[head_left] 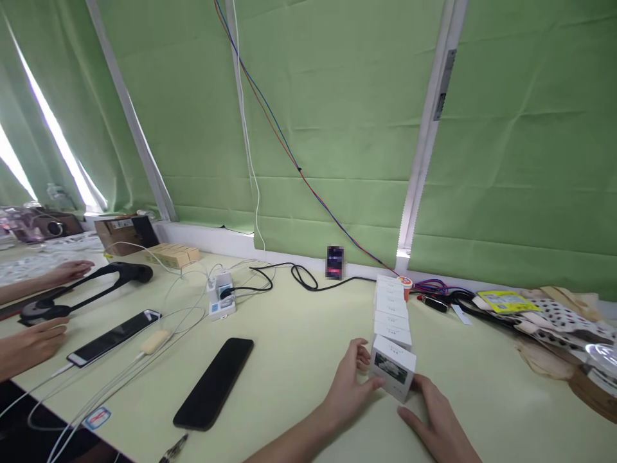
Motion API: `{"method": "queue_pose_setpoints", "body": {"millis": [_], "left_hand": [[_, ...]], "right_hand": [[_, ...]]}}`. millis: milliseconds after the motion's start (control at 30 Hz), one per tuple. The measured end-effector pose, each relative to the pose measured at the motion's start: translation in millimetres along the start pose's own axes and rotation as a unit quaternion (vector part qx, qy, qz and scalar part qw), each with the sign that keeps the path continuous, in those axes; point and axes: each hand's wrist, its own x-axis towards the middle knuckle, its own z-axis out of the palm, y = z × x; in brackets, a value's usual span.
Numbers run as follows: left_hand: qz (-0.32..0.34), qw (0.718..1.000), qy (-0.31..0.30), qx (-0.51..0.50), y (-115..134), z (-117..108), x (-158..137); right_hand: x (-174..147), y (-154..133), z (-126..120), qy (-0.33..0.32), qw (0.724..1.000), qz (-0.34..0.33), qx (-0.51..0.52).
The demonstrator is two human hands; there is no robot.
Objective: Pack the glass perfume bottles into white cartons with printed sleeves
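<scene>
A small white box point(393, 372) with a dark green picture on its front stands nearest me, at the front of a row of similar white boxes point(391, 308). My left hand point(349, 386) has its thumb on the box's front, and its fingers curl along the left side. From the other side, my right hand point(434, 421) lays its fingers against the box's right edge. Its thumb sits just below the near bottom corner. The far fingertips of both hands are partly hidden.
A black phone point(214, 384) lies left of my hands. A power strip point(222, 296) with cables is farther back. Another person's hands point(36, 347) rest at the left by a second phone point(116, 337). Spotted cloth point(563, 315) and a tape roll point(598, 386) are at right.
</scene>
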Motion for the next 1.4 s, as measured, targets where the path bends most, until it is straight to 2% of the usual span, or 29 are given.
{"method": "queue_pose_setpoints", "body": {"millis": [67,167,267,400,533,600,667,800,933,1100,1400], "left_hand": [[-0.001,1.000,-0.026,0.003,-1,0,0],[0.024,0.996,-0.056,0.060,1,0,-2],[0.041,0.992,-0.060,0.104,5,1,-7],[0.069,0.991,-0.044,0.106,7,2,-12],[0.148,0.982,-0.004,0.115,14,-2,-14],[0.196,0.970,-0.019,0.144,19,-6,-14],[0.213,0.960,-0.053,0.174,24,-9,-14],[0.171,0.960,-0.081,0.206,25,-11,-13],[0.104,0.971,-0.083,0.199,18,-9,-9],[0.058,0.974,-0.077,0.204,15,-6,-5],[0.082,0.993,-0.038,0.069,12,-12,7]], "right_hand": [[-1,-1,3,-0.006,1.000,0.011,0.014],[-2,-5,6,0.003,0.999,0.022,0.026],[-3,-13,4,0.000,0.999,0.026,0.038],[-5,-25,-4,-0.001,0.996,0.020,0.083],[-8,-28,-11,0.014,0.994,0.005,0.106],[-8,-26,-13,0.034,0.993,-0.018,0.109],[-8,-23,-14,0.057,0.990,-0.046,0.117],[-9,-18,-8,0.109,0.979,-0.073,0.157],[-9,-14,0,0.167,0.960,-0.022,0.225],[-4,-6,-4,0.098,0.961,-0.009,0.257],[-4,-22,-15,0.014,0.956,-0.002,0.293]]}}
